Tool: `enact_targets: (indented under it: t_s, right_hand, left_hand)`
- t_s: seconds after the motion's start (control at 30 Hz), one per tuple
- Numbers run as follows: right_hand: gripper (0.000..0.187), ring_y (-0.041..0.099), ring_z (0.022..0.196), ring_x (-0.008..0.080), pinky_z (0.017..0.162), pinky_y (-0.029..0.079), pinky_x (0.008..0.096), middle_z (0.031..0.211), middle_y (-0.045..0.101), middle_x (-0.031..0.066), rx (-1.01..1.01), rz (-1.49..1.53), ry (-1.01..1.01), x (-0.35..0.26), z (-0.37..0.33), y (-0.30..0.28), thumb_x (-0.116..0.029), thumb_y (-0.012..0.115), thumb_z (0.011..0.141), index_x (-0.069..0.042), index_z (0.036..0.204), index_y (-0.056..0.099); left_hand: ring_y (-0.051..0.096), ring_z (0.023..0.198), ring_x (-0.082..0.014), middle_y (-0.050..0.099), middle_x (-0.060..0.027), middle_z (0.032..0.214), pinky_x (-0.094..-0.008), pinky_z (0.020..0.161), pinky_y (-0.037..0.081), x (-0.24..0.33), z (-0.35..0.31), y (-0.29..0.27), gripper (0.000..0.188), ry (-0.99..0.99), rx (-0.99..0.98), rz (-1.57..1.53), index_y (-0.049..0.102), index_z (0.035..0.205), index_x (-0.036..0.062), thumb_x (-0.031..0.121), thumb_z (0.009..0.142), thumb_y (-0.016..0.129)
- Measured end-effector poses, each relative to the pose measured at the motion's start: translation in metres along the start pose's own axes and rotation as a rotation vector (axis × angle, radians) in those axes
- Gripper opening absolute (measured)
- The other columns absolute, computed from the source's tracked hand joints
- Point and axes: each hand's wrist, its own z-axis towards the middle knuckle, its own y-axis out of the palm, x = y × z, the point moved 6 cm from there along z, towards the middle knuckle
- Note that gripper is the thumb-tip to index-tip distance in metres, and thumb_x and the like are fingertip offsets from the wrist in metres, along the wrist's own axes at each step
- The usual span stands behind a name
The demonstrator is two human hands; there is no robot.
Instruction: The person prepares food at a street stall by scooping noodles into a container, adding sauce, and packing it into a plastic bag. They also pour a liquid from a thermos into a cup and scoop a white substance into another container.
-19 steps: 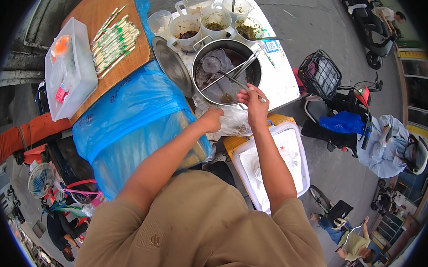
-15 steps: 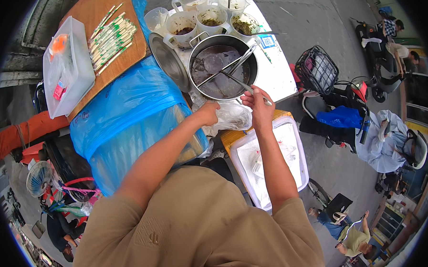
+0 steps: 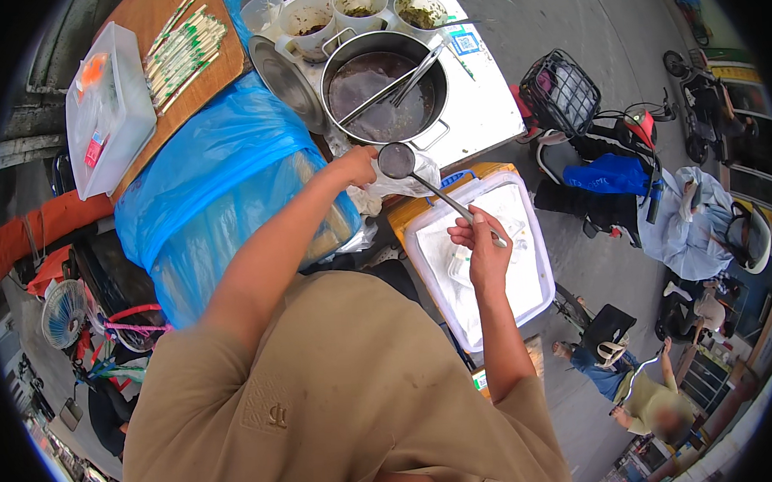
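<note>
My right hand [image 3: 484, 241] grips the handle of a metal ladle [image 3: 440, 193]. Dark liquid fills the ladle's round bowl, which is held level just in front of the pot. Close to that bowl, my left hand [image 3: 359, 165] is closed on a crumpled clear plastic bag [image 3: 390, 187]; part of the bag lies beneath the ladle. A large metal pot [image 3: 441, 92] of dark brown broth stands beyond both hands. Metal tongs [image 3: 415, 78] rest slanting in it. The pot's round lid [image 3: 286, 82] leans against its left side.
Plastic jugs [image 3: 308, 33] with sauces and chopped greens line the back of the white table [image 3: 492, 107]. Wrapped chopsticks [image 3: 186, 56] and a clear box [image 3: 144, 122] lie left, above blue plastic sheeting [image 3: 215, 162]. A white tray [image 3: 432, 312] sits under my right forearm. A scooter [image 3: 611, 175] stands right.
The ladle has come out of the pot toward me, now holding liquid beside the bag. My right hand has moved nearer to my body. The left hand keeps its hold on the bag.
</note>
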Motion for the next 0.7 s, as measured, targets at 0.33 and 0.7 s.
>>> enact_targets:
  t_s: [0.33, 0.7]
  right_hand:
    - [0.026, 0.074, 0.086, 0.024, 0.074, 0.057, 0.0337, 0.099, 0.068, 0.0176, -0.233, -0.806, -0.765, 0.061, -0.009, 0.037, -0.008, 0.058, 0.102, 0.004, 0.125, 0.064]
    - [0.04, 0.073, 0.084, 0.0236, 0.076, 0.061, 0.0328, 0.101, 0.07, 0.019, 0.052, 0.022, -0.082, 0.003, 0.002, -0.001, -0.024, 0.053, 0.108, 0.007, 0.132, 0.059]
  left_hand:
    - [0.068, 0.104, -0.0311, 0.059, -0.0192, 0.131, -0.0392, 0.068, 0.062, -0.006, 0.001, 0.002, 0.072, 0.012, -0.018, 0.069, 0.054, 0.138, -0.0037, -0.011, 0.069, 0.07]
    - [0.055, 0.124, -0.042, 0.052, -0.024, 0.132, -0.0394, 0.103, 0.05, 0.015, -0.027, 0.0, 0.069, 0.197, 0.007, 0.352, 0.057, 0.137, -0.0013, -0.005, 0.068, 0.067]
